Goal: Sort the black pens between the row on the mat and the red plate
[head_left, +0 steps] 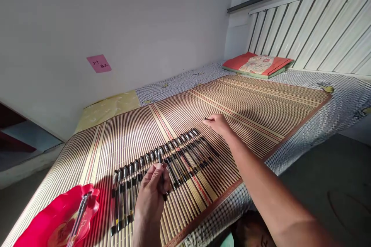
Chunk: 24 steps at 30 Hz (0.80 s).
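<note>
The left hand [152,197] has its fingers [153,173] curled shut round a dark pen [161,177], pinched near the upper end so the barrel slants down past the palm; the back of the hand faces the camera and the wrist rises from the bottom edge. It hovers over the near part of a row of pens [162,166], capped and laid side by side, the row running on a slant from lower left to upper right across a mat [261,104]. The right hand [218,123] reaches further out, arm stretched long from the lower right corner, palm down, its fingertips [207,121] pinched together on a small dark piece [206,118] just past the far end of the row; what that piece is cannot be told. The hand touches or nearly touches the mat there. At the lower left a red tray [52,216] sits on the mat with a couple of pens [79,212] lying in it. The mat is of striped bamboo slats and covers most of a bed [344,96] with a checked sheet; a yellow cloth [110,108] shows at its far edge. A red cushion [257,65] lies at the head, below a slatted headboard [313,31]. The wall [116,15] is pale, with a pink note [99,63] stuck on it.
</note>
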Available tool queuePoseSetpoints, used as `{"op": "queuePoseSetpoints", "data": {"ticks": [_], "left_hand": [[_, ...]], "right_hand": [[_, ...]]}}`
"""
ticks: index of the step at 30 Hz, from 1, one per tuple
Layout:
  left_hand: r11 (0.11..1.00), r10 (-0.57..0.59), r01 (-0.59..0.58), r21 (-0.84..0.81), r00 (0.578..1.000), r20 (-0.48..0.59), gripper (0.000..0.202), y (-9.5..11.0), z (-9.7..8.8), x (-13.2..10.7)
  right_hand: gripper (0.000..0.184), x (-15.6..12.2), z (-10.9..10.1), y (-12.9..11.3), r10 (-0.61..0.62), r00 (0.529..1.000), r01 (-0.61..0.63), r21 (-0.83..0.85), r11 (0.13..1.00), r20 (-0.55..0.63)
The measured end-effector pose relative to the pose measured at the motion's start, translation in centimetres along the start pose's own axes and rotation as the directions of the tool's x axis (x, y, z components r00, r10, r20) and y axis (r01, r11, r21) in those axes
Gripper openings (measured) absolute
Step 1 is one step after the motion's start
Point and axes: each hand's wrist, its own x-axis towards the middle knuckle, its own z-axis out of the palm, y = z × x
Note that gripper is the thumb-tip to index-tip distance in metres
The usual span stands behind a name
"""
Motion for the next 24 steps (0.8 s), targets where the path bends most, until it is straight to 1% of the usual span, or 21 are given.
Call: {"op": "queuePoseSetpoints", "data": {"ticks": [2,4,6,8,12,14,19,24], "left_hand": [[1.000,0.005,-0.005,-0.014,1.000,-0.018,0.045,0.0,-0.1,0.1],[1.000,0.007,-0.007,-0.021,1.000,-0.010,0.044,-0.1,-0.2,0.2],[1.000,0.002,-0.002,-0.023,1.000,0.005,0.042,-0.3,-0.2,0.2],[1.000,-0.007,0.007,-0.025,1.000,0.012,0.042,-0.3,-0.2,0.2],[0.999,-0.006,0.005,-0.052,1.000,-0.027,0.046,-0.2,0.2,0.1],[0.998,-0.005,0.003,-0.065,0.999,-0.042,0.048,-0.2,0.3,0.1],[0.996,-0.014,0.011,-0.084,0.999,-0.034,0.049,-0.2,0.4,0.0],[0.996,-0.012,0.008,-0.085,0.999,-0.048,0.055,-0.4,0.3,0.0]], "right_hand": [[0.036,1.2,1.9,-0.2,0.028,0.999,-0.025,-0.079,0.997,0.038],[0.040,2.3,3.6,-0.3,0.056,0.996,-0.044,-0.153,0.987,0.075],[0.041,3.1,4.8,-0.2,0.079,0.991,-0.055,-0.213,0.975,0.109],[0.037,3.5,5.5,0.0,0.096,0.986,-0.057,-0.263,0.963,0.135],[0.022,3.8,5.7,0.4,0.137,0.973,-0.069,-0.333,0.940,0.186],[0.018,3.9,5.6,0.5,0.160,0.964,-0.075,-0.356,0.931,0.213],[0.019,3.7,5.6,0.4,0.177,0.946,-0.070,-0.360,0.930,0.273],[0.019,3.5,6.0,0.2,0.179,0.939,-0.072,-0.340,0.938,0.295]]}}
